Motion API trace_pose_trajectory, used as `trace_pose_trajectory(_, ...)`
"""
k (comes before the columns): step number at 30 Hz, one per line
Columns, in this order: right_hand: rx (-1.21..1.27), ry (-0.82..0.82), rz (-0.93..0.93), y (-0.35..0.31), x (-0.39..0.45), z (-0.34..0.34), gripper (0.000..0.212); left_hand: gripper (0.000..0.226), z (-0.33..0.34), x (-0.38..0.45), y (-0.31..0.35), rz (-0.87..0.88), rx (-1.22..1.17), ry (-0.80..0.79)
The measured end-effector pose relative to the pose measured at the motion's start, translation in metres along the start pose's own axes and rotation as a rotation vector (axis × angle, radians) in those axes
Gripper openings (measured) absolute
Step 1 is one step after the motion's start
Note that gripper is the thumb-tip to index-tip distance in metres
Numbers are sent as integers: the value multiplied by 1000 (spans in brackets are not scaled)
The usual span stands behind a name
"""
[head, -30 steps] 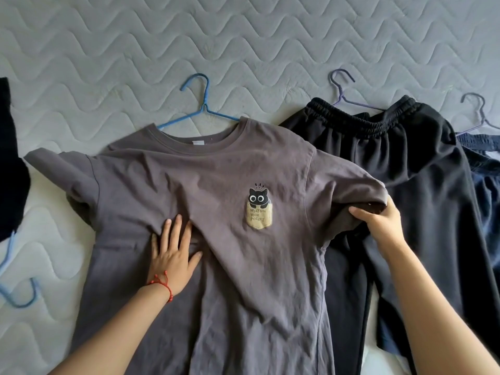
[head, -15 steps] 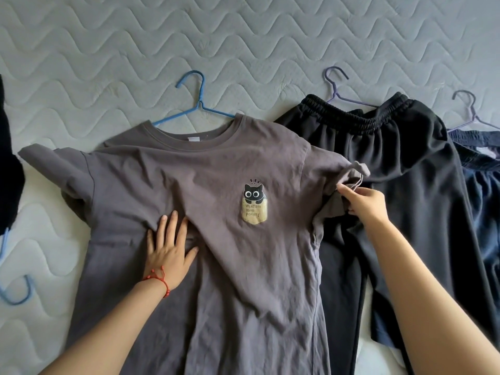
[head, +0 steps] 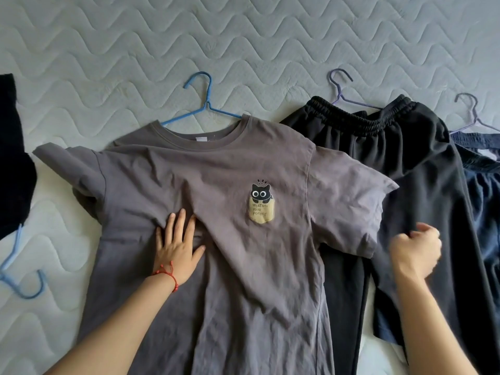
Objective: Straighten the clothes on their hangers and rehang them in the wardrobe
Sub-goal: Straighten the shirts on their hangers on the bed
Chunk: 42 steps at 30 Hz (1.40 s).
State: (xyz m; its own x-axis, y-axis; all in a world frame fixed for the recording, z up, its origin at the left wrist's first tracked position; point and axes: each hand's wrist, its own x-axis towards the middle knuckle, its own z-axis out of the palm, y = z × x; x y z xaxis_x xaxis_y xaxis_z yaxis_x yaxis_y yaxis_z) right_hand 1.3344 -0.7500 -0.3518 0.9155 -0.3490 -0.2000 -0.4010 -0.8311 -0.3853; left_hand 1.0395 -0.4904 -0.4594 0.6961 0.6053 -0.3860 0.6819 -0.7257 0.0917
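Left hand flat on the grey t-shirt, fingers straight and slightly spread, palm pressing the fabric just left of frame centre. Same spot as half a second ago, no change there. Red string bracelet on that wrist.

Right hand is the delta. Half a second ago it pinched the t-shirt's right sleeve, which was bunched up and folded back. Now the sleeve is let go and lies spread flat, its hem angled over the black trousers. My right hand has pulled back toward lower right, fingers curled in a loose fist over the black trousers, clear of the sleeve. Blurred; I can't tell if it has any fabric in it.

T-shirt lies face up in the middle of the frame on the quilted mattress, cat pocket print right of centre. Blue hanger is through the neck, hook pointing to the upper part of the frame. Left sleeve still rumpled, folded under itself.

Right of it: black trousers on a purple hanger, elastic waistband at the top. Far right edge: navy garment on another purple hanger. Left edge: dark garment, light blue hanger below it.
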Motion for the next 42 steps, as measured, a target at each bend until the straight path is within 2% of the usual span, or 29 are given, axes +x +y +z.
trace_pose_trajectory(2,17,-47,-287,-17,-33,18,40,77,-5,0,2,-9,-33,-11)
trace_pose_trajectory(6,22,-339,-781,-56,-118,81,39,70,-13,0,2,-21,-117,3)
trace_pose_trajectory(8,-1,-492,-936,-75,-163,115,42,59,-20,0,-3,-18,-143,55)
trace_pose_trajectory(11,-117,-670,-1111,-82,-202,163,49,48,-36,-6,-17,-33,-201,231)
trace_pose_trajectory(13,-196,-662,-1177,-75,-204,186,52,43,-46,-7,-37,-55,-237,394)
trace_pose_trajectory(15,-261,-539,-1260,-66,-200,200,54,41,-55,-4,-64,-98,-263,530)
trace_pose_trajectory(17,-307,-471,-1288,-60,-198,208,54,41,-61,4,-98,-215,-327,617)
trace_pose_trajectory(19,-316,-424,-1300,-58,-201,211,55,43,-67,15,-132,-440,-519,649)
trace_pose_trajectory(22,-314,-391,-1310,-60,-201,213,55,49,-81,35,-170,-691,-775,607)
trace_pose_trajectory(25,-322,-380,-1304,-61,-202,215,56,57,-94,62,-191,-708,-826,458)
trace_pose_trajectory(27,-336,-371,-1293,-61,-202,216,57,59,-102,82,-198,-707,-975,375)
trace_pose_trajectory(28,-345,-369,-1290,-61,-203,217,57,54,-105,92,-201,-695,-1045,345)
trace_pose_trajectory(31,-377,-362,-1291,-62,-204,219,58,22,-113,113,-203,-655,-1083,219)
trace_pose_trajectory(34,-408,-358,-1286,-62,-204,220,58,14,-113,122,-192,-673,-1151,165)
trace_pose_trajectory(39,-428,-357,-1283,-63,-205,220,59,34,-109,120,-174,-793,-1136,80)
trace_pose_trajectory(42,-433,-356,-1286,-64,-205,220,59,25,-107,106,-172,-872,-1210,41)
